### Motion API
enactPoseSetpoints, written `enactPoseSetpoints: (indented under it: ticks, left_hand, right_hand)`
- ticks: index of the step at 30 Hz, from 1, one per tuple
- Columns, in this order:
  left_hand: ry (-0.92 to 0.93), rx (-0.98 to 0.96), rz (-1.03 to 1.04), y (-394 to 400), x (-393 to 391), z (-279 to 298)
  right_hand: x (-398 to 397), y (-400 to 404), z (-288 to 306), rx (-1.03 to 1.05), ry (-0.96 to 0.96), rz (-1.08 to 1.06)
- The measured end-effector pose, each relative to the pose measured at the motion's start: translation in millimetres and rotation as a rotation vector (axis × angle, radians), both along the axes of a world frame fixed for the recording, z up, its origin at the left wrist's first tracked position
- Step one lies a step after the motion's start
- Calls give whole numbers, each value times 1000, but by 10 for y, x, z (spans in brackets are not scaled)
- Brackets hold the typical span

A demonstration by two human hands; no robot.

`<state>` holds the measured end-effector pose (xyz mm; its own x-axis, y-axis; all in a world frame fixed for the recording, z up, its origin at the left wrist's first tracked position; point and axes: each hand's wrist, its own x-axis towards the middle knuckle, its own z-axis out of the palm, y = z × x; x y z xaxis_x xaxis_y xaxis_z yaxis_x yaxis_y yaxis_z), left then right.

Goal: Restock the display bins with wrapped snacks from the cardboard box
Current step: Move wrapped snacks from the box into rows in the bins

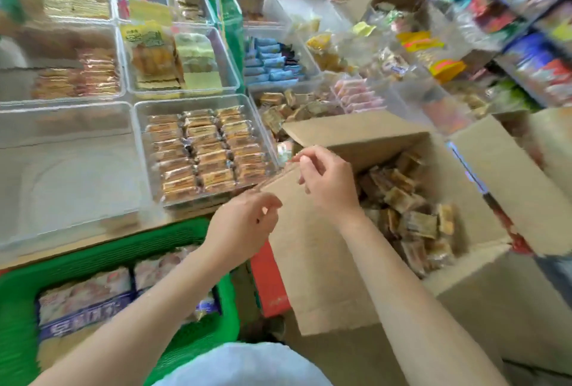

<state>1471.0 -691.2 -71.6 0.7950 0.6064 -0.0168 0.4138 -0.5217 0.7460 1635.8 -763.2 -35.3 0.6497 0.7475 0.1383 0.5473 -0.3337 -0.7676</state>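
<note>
Hovering over the cardboard box's (pixel 325 262) near-left flap, your left hand (pixel 244 227) and right hand (pixel 328 181) both hang loosely curled — holding nothing. Wrapped snacks (pixel 408 209) fill the box; a stocked display bin (pixel 204 150) sits just left.

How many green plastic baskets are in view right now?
1: a green plastic basket at lower left, below the counter edge, holding wrapped packs. Others may sit out of frame.

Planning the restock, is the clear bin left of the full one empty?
Looks empty: the clear bin shows only its bare bottom, no snacks.
</note>
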Motion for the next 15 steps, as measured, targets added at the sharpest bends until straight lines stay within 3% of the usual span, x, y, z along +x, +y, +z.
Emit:
enactPoseSetpoints:
  ticks: [7,11,15]
  left_hand:
    - [65,-450,173,-774,1051,-209]
    - [-27,-701,349,-785,1267,-383]
    - [-109,-722,364,-758,1174,-505]
  right_hand:
    - [1183,-753,-233,-268,85,-72]
    - [1612,-596,-571,-519,219,129]
    - [1724,-290,-991,-837,203,329]
